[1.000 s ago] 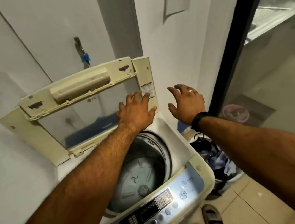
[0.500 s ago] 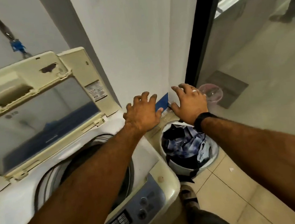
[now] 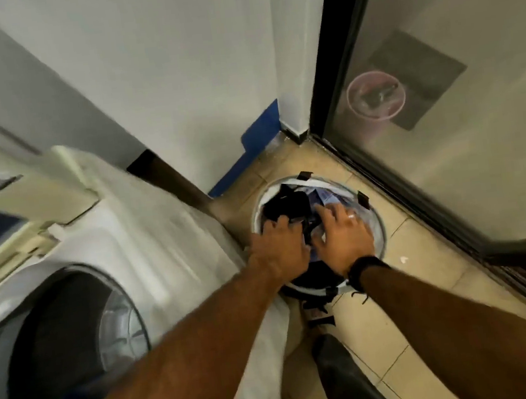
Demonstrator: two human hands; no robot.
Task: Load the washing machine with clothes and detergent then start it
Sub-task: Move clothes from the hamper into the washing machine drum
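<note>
A white top-loading washing machine (image 3: 167, 237) stands at the left with its lid (image 3: 39, 193) raised and its drum (image 3: 73, 338) open. To its right, on the floor, sits a round white laundry basket (image 3: 379, 234) holding dark and blue-white clothes (image 3: 289, 206). Both of my hands are down in the basket. My left hand (image 3: 281, 250) lies on the dark clothes, its fingertips hidden in the cloth. My right hand (image 3: 342, 239), with a black band at the wrist, rests on the blue-white clothes with fingers spread.
A white wall corner rises behind the basket, with a blue strip (image 3: 257, 140) at its foot. A black-framed glass door (image 3: 351, 89) runs along the right; a pink-rimmed bowl (image 3: 375, 96) shows behind it. My dark-clad leg (image 3: 346, 374) stands on the beige tiles.
My view has swung right and down from the machine's lid to the basket. Both hands have dropped from above the machine's corner onto the clothes in the basket.
</note>
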